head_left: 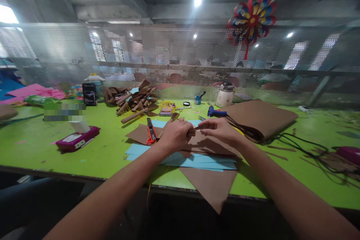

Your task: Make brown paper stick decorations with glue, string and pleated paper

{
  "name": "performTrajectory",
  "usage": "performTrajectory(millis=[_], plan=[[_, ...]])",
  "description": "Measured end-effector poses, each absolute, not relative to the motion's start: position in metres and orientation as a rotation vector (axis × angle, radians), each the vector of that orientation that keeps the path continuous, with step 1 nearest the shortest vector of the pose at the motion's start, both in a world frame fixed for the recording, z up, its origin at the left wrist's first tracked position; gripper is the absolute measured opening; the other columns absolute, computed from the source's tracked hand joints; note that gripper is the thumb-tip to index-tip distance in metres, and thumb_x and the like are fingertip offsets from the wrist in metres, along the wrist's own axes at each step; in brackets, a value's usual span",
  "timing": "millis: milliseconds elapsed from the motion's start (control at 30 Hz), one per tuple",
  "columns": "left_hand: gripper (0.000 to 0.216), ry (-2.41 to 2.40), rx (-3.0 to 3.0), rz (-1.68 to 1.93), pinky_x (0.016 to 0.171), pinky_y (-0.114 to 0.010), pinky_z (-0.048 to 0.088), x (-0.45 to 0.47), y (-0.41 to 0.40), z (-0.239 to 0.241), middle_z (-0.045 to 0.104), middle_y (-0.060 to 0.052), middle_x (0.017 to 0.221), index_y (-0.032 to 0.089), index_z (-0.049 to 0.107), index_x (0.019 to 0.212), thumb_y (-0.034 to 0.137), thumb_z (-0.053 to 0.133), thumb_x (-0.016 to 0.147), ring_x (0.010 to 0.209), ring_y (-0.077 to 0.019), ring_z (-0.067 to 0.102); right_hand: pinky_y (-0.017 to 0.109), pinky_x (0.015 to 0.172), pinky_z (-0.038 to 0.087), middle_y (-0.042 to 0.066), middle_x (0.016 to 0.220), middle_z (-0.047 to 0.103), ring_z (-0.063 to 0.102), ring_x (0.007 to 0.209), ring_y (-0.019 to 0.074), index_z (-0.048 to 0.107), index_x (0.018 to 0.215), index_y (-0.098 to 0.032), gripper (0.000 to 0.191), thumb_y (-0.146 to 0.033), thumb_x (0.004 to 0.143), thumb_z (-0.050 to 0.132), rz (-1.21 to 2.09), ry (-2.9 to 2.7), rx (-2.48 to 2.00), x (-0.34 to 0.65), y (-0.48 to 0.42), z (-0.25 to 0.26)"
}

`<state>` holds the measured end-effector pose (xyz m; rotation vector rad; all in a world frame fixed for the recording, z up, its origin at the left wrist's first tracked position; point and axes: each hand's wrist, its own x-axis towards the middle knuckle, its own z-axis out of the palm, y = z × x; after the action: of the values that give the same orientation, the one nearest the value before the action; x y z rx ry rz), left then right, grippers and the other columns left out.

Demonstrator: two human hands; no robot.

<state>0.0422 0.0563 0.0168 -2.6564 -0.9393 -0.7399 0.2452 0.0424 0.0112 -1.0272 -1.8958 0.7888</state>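
My left hand [176,134] is wrapped round a piece of brown paper with several narrow folds [191,132] at its right end. Close by on the right, my right hand [221,129] pinches a thin edge of brown paper between thumb and fingers. Whether both hands hold one piece, I cannot tell. Below them lie brown paper sheets [215,146] and light blue paper strips [208,160]. A brown paper corner [213,185] hangs over the table's front edge. An orange-and-black hand tool [151,131] rests left of my left hand.
A blue glue gun [216,112] lies beyond my right hand, near a large folded brown sheet [261,116]. Rolled brown paper [139,101] is heaped at the back. A purple power strip [77,138] sits left; black cables [303,144] run right. A white jar [225,95] stands behind.
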Motion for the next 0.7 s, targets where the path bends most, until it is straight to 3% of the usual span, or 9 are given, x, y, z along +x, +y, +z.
performTrajectory(millis=[233,700], plan=[[0.011,-0.941,-2.591,-0.692,0.058,-0.027,0.030,0.0420,0.0565,0.0161,0.060,-0.004,0.073,0.018,0.059,0.079,0.018,0.053,0.070,0.070,-0.0184,0.049,0.031,0.067,0.047,0.006,0.082,0.065,0.056,0.071,0.0152,0.067,0.090,-0.016,0.023,-0.023,0.069,0.062,0.810,-1.887,-1.040,0.2472,0.0448,0.0114],[0.004,-0.955,-2.581,-0.749,0.061,-0.027,0.031,0.0421,0.0557,0.0151,0.059,-0.002,0.071,0.020,0.057,0.073,0.019,0.053,0.073,0.071,-0.0165,0.050,0.031,0.069,0.048,0.006,0.084,0.065,0.058,0.073,0.0146,0.065,0.092,-0.014,0.028,-0.019,0.065,0.064,0.994,-1.809,-0.989,0.2466,0.0438,0.0120]])
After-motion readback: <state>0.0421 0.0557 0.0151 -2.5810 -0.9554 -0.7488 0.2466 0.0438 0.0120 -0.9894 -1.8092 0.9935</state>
